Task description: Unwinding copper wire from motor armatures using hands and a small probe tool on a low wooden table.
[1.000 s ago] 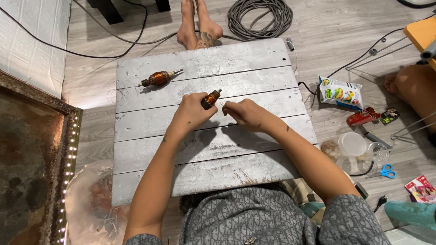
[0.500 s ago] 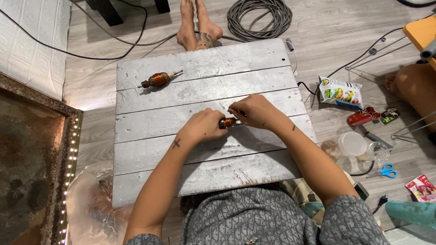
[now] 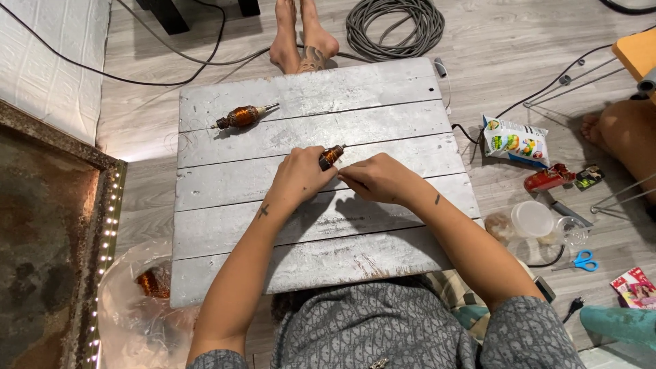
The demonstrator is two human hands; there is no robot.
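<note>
We hold a small copper-wound motor core (image 3: 332, 156) in our left hand (image 3: 298, 179), fingers closed around its lower end so that the coil and the short steel shaft stick up and to the right, just above the grey plank board (image 3: 383, 89). Our right hand (image 3: 376, 179) sits just beside it, fingertips pinched together near the core; whether they grip a strand of wire is too fine to see. To do this well, we judge that the left hand should clamp the core firmly by its body, not the shaft, while the right draws any thin wire off at a steady low angle, so it neither snaps nor cuts the skin. The copper winding looks glossy, reddish-brown and ribbed; the shaft is thin, bright metal. The board is made of painted planks, scuffed and worn to rust-brown at the near edge, with dark gaps between them. A second, longer wound core (image 3: 243, 116) lies well apart at the far left of the board. On the floor to the left, a clear plastic bag (image 3: 130, 307) holds more copper. To the right lie blue scissors (image 3: 581, 261) and a clear plastic tub (image 3: 531, 220). A coil of grey cable (image 3: 395, 27) rests beyond the board.
</note>
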